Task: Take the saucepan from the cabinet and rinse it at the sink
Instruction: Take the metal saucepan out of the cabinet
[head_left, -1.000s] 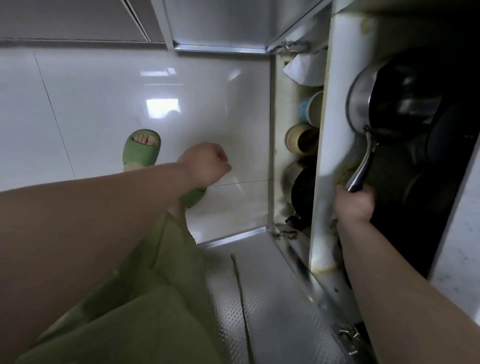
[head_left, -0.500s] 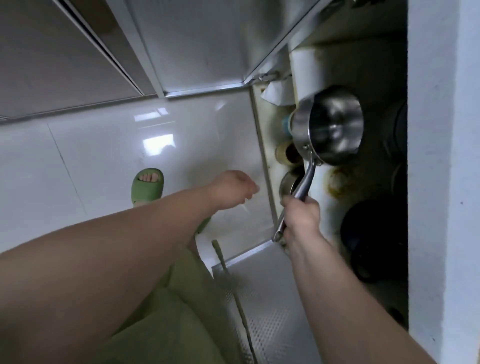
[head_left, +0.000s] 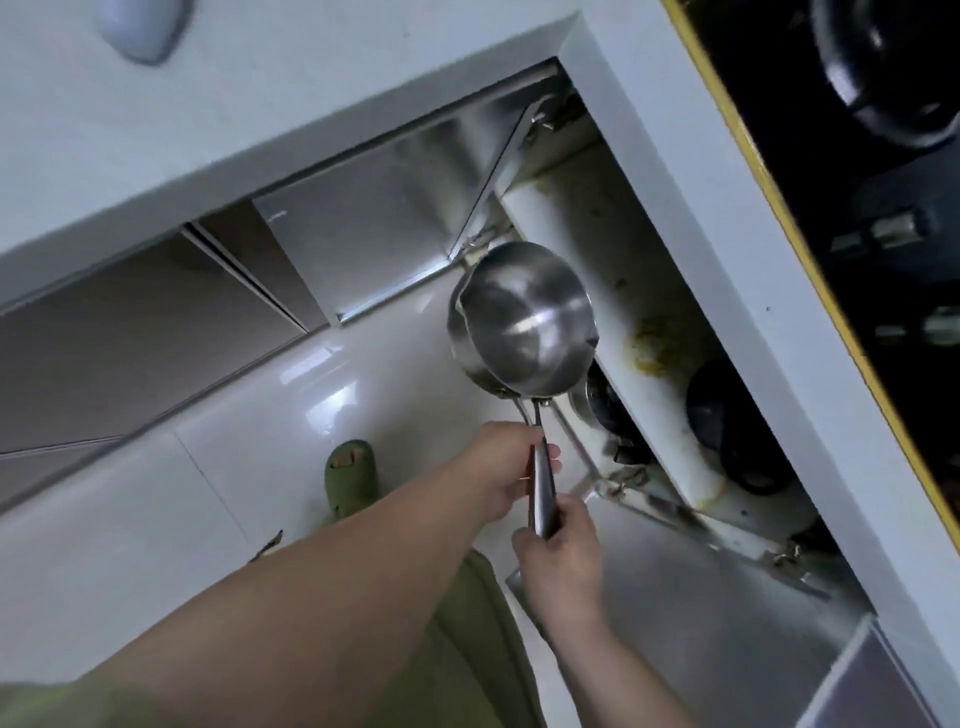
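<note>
A home kitchen: a pale counter runs diagonally from upper left to lower right, with a black gas hob sunk into it at upper right. Below, an open cabinet holds dark pots, its steel door swung out over glossy white floor tiles

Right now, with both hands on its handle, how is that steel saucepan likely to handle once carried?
The saucepan looks rigid, thin-walled and empty, so probably light. Its bowl sits far out from the left hand and right hand, so it may feel nose-heavy. The polished handle could be slippery once wet.
</note>
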